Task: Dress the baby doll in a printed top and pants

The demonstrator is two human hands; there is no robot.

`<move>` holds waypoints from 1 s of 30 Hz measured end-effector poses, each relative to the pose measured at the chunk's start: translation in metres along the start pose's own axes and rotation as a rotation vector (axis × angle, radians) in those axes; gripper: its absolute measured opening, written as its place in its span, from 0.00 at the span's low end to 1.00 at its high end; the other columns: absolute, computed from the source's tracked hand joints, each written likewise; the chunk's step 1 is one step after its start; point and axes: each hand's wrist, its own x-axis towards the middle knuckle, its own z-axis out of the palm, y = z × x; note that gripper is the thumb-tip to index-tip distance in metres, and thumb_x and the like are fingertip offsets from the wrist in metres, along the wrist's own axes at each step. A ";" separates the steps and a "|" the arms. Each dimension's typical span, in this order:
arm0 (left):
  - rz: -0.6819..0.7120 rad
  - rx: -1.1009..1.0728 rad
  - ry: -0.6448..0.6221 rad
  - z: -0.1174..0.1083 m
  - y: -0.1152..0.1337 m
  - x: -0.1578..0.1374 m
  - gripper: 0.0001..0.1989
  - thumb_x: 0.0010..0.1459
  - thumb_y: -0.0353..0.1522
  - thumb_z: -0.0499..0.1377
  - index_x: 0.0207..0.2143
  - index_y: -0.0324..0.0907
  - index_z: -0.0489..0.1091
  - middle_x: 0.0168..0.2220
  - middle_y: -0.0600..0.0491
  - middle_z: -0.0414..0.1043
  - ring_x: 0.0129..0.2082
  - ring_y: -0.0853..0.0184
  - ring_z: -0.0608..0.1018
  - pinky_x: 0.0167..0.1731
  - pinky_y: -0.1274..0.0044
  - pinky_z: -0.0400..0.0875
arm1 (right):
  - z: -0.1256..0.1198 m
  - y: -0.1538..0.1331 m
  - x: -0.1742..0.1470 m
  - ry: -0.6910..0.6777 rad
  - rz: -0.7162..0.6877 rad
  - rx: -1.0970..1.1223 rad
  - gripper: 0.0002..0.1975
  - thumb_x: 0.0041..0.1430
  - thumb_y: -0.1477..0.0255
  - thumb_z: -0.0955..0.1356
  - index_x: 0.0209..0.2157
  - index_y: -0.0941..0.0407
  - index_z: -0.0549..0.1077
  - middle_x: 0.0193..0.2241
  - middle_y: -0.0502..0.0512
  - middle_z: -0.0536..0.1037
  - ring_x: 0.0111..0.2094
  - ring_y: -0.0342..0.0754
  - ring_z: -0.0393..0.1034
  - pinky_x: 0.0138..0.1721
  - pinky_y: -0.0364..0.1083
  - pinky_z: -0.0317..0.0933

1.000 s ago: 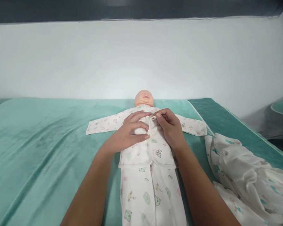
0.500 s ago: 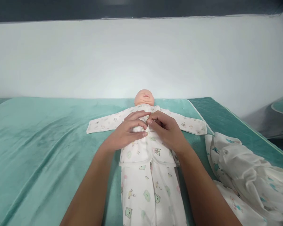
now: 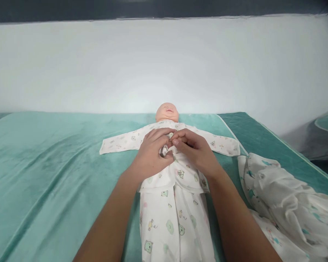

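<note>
- Head view: a doll (image 3: pixel 167 112) lies face up on the green cloth (image 3: pixel 57 163), its head just in front of the white wall (image 3: pixel 164 65).
- Its printed jacket (image 3: pixel 190 185) covers the torso, both sleeves spread out sideways; no doll hands show at the cuffs. Matching trousers (image 3: pixel 177 225) run down from under the hem and out of the picture.
- Right hand (image 3: pixel 195 149): thumb and forefinger come together at the jacket's front edge and appear to pinch the fabric, the other fingers curled.
- Left hand (image 3: pixel 153 153): half curled on the opposite side of the chest, a gap between thumb and forefinger; whether it grips any fabric, I cannot tell.
- A pale button (image 3: pixel 171 134) shows between the two hands, near the fingertips.
- Done, judging by how things lie: jacket and trousers are laid in place, and the front panels are brought together.
- Left, as a judgement: the chest fastening looks unfinished. Fingers hide the closure, so how many buttons are through cannot be told.
- Bundled white clothes (image 3: pixel 287 203) rest at the right, apart from the doll, untouched.
</note>
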 end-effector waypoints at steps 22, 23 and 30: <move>-0.034 -0.217 -0.264 -0.021 -0.023 -0.003 0.14 0.67 0.41 0.52 0.36 0.48 0.76 0.67 0.56 0.59 0.69 0.59 0.58 0.67 0.58 0.53 | -0.005 0.004 0.002 0.042 0.026 0.151 0.10 0.58 0.61 0.72 0.32 0.53 0.75 0.20 0.45 0.61 0.22 0.41 0.49 0.25 0.44 0.45; -0.035 -0.210 -0.257 -0.021 -0.023 -0.003 0.14 0.67 0.41 0.52 0.36 0.48 0.76 0.67 0.56 0.59 0.69 0.59 0.58 0.67 0.58 0.53 | -0.005 0.005 0.002 0.045 0.029 0.148 0.10 0.58 0.61 0.72 0.32 0.53 0.75 0.20 0.45 0.60 0.22 0.41 0.48 0.25 0.44 0.45; -0.050 -0.191 -0.218 -0.020 -0.021 -0.002 0.15 0.66 0.42 0.53 0.31 0.47 0.75 0.65 0.54 0.63 0.68 0.58 0.60 0.66 0.58 0.56 | -0.003 0.005 0.003 0.086 0.041 0.118 0.09 0.58 0.61 0.71 0.31 0.53 0.75 0.19 0.45 0.59 0.22 0.41 0.49 0.24 0.44 0.46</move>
